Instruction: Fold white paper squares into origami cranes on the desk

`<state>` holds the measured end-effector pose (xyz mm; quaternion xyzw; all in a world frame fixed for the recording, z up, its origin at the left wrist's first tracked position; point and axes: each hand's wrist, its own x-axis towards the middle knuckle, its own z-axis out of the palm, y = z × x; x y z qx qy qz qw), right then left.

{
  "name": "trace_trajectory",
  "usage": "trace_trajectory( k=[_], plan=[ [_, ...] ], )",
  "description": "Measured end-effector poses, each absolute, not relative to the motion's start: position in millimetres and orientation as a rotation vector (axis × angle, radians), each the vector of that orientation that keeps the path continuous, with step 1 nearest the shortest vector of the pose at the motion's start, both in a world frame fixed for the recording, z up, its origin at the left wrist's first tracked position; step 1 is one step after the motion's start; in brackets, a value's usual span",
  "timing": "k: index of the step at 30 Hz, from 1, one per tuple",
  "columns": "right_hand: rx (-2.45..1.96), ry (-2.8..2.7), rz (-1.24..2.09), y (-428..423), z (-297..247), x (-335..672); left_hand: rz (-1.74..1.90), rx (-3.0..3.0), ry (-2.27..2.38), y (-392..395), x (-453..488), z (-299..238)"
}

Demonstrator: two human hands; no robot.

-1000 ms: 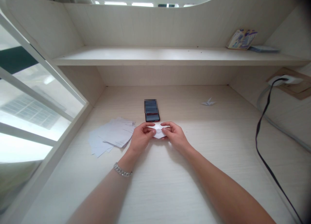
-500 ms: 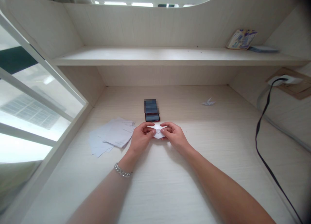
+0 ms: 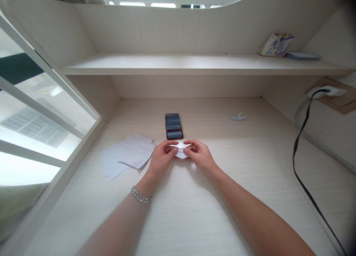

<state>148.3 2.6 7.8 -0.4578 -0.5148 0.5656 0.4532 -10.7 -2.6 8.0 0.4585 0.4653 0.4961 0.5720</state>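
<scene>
A small folded piece of white paper (image 3: 182,153) is pinched between my two hands at the middle of the desk. My left hand (image 3: 164,154), with a silver chain bracelet on its wrist, grips the paper's left side. On the right side, my right hand (image 3: 198,154) holds it between thumb and fingers. Fingertips cover both ends of the paper. Just beyond it lies a phone (image 3: 174,133), its upper part pixelated. Loose white sheets (image 3: 130,154) overlap one another to the left of my left hand.
A folded paper crane (image 3: 238,117) rests at the back right of the desk (image 3: 178,219). Above runs a shelf (image 3: 167,61) bearing a colourful packet (image 3: 277,45) and a flat bluish item (image 3: 302,56). From a wall socket (image 3: 333,93), a black cable (image 3: 296,152) hangs down the right side.
The folds at the paper's middle look different: a small flap that showed between my thumbs now appears as a slanted crease. Both hands stay almost in place.
</scene>
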Motion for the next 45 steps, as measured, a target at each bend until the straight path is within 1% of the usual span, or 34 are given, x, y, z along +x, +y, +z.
trace_trajectory(
  k=[5, 13, 20, 27, 38, 45],
  plan=[
    [-1.118, -1.319, 1.360, 2.0, 7.7, 148.7, 1.159, 0.920, 1.035, -3.3, -9.9, 14.2],
    [-1.111, -1.294, 1.390, 1.9, 6.2, 147.6, 1.161, 1.052, 1.125, -3.2, -9.6, 10.4],
    [-1.104, -1.145, 1.438, 5.0, 2.7, 148.0, 1.214, 1.121, 1.148, -2.1, -11.4, 4.3],
    [-1.093, -1.248, 1.426, 1.7, 6.1, 148.2, 1.206, 1.113, 1.111, -3.3, -10.4, 4.9],
    [-1.100, -1.298, 1.385, 3.0, 3.3, 149.1, 1.204, 0.932, 1.072, -3.8, -7.8, 14.7],
    [-1.103, -1.325, 1.369, 1.5, 4.7, 148.4, 1.152, 1.088, 1.120, -3.5, -10.7, 7.1]
  ],
)
